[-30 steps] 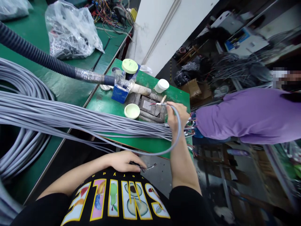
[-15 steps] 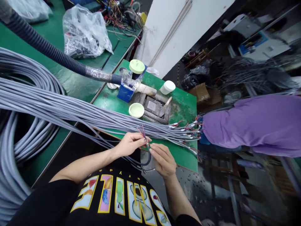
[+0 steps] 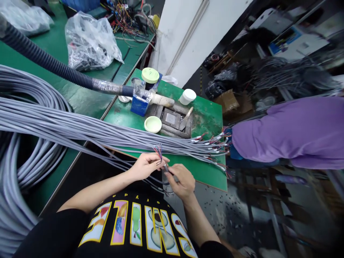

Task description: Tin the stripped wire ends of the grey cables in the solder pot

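Observation:
My left hand [image 3: 146, 165] pinches the end of a grey cable, and its thin coloured wires [image 3: 158, 151] fan out above my fingertips. My right hand [image 3: 180, 180] is closed on the same grey cable [image 3: 167, 169] just below the left hand's grip. Both hands hover at the near edge of the small green table [image 3: 206, 172]. A bundle of grey cables [image 3: 107, 133] lies across the table, with stripped coloured ends [image 3: 215, 147] pointing right.
A metal solder pot [image 3: 174, 120] with a scraper sits mid-table, beside a pale green lid [image 3: 152, 124], a blue box [image 3: 138, 104] and a white jar [image 3: 187, 96]. A corrugated hose [image 3: 53, 68] reaches in from the left. A person in purple [image 3: 287, 134] stands right. Coiled grey cable [image 3: 27, 172] lies left.
A second ago my right hand held a cable end at the solder pot and my left rested near my shirt. Both hands now meet on one cable end at the table's near edge.

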`<action>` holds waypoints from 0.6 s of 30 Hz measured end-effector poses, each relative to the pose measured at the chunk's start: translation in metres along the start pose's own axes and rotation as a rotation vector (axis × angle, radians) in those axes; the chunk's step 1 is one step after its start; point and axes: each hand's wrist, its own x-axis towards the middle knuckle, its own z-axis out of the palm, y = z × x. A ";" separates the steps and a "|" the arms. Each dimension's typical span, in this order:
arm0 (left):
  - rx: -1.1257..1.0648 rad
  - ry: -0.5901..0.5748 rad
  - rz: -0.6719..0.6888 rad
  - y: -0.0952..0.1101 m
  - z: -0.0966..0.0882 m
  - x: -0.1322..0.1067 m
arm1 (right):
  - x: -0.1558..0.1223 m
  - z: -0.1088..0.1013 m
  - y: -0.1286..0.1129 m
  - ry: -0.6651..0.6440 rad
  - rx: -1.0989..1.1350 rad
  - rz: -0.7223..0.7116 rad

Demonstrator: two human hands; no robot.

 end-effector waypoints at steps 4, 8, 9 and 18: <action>-0.040 0.023 -0.038 -0.002 0.000 -0.001 | 0.002 -0.001 -0.001 -0.004 -0.068 -0.044; -0.029 0.036 -0.033 -0.001 0.000 -0.002 | 0.000 -0.001 -0.001 -0.006 -0.052 -0.035; -0.020 0.039 -0.029 0.000 0.000 -0.002 | -0.001 0.000 0.000 -0.011 -0.042 -0.025; 0.041 0.068 0.033 -0.002 0.003 -0.001 | -0.009 0.003 0.002 -0.026 0.040 0.054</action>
